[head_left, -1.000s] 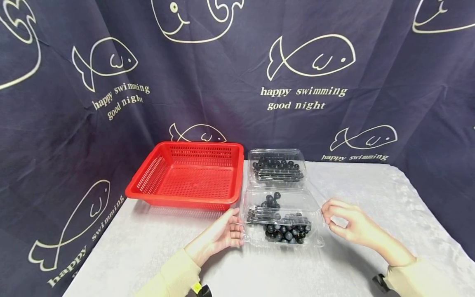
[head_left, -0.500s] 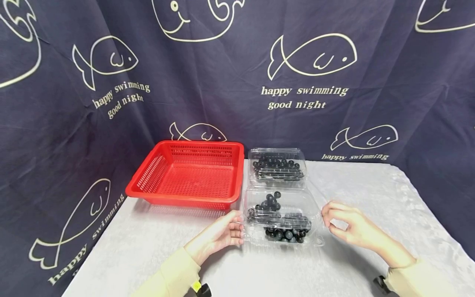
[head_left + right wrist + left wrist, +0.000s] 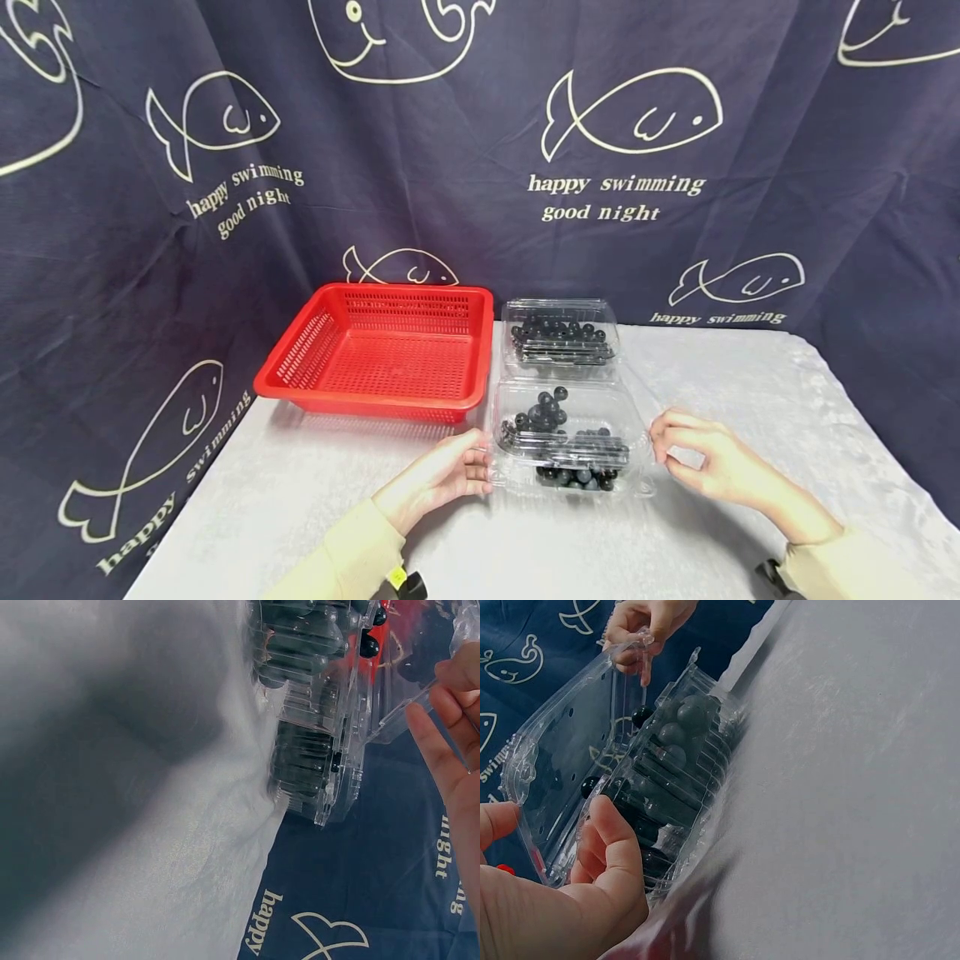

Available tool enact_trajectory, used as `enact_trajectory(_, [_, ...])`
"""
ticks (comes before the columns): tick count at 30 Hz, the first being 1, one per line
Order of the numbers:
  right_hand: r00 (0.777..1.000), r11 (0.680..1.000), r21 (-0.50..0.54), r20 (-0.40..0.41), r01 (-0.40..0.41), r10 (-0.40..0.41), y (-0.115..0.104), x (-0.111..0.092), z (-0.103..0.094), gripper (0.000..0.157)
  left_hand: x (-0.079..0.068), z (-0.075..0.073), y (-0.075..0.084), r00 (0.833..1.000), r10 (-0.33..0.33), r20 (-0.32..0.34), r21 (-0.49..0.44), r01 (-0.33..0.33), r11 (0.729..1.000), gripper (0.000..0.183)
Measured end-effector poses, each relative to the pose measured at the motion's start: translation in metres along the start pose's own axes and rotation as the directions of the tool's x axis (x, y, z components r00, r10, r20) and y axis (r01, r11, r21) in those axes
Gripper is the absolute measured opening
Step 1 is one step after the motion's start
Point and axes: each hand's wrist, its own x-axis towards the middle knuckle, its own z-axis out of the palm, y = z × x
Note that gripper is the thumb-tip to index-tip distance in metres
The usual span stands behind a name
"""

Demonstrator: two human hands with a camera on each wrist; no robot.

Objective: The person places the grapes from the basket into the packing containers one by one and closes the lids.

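A clear plastic clamshell box (image 3: 517, 479) of loose dark grapes (image 3: 583, 477) stands at the front of the table, its lid (image 3: 607, 404) tilted partly open over the fruit. My left hand (image 3: 442, 471) is at the box's left side. In the left wrist view its thumb (image 3: 499, 821) meets the lid's corner, and the bent fingers are close to the base rim. On the other side, my right hand (image 3: 708, 454) pinches the lid's right edge between thumb and fingertips. The right wrist view shows that lid edge (image 3: 397, 716) against the fingers.
Behind this box stands a second clear clamshell (image 3: 562, 333), closed, also with dark grapes. A red perforated basket (image 3: 483, 350) with nothing in it sits to the left. A light cloth covers the table (image 3: 720, 367); a dark fish-print curtain (image 3: 480, 167) hangs behind.
The lid of the near box has tilted down toward the front, its front edge coming lower over the grapes. Both hands stay at the box's sides and have barely moved.
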Motion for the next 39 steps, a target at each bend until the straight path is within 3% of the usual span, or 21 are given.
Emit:
enact_trajectory(28, [0.999, 1.000, 0.024, 0.050, 0.011, -0.012, -0.001, -0.003, -0.001, 0.045, 0.000, -0.002, -0.005, 1.000, 0.025, -0.007, 0.010, -0.025, 1.000, 0.006])
enact_trajectory(34, [0.998, 0.998, -0.011, 0.027, -0.061, 0.061, 0.005, -0.013, -0.001, 0.047, 0.001, -0.002, -0.005, 0.999, 0.033, 0.004, 0.005, -0.033, 0.999, 0.007])
enact_trajectory(39, [0.979, 0.977, -0.064, 0.006, -0.202, 0.203, 0.017, -0.030, 0.001, 0.049, 0.002, -0.003, -0.005, 0.999, 0.036, 0.009, 0.011, -0.036, 0.999, 0.008])
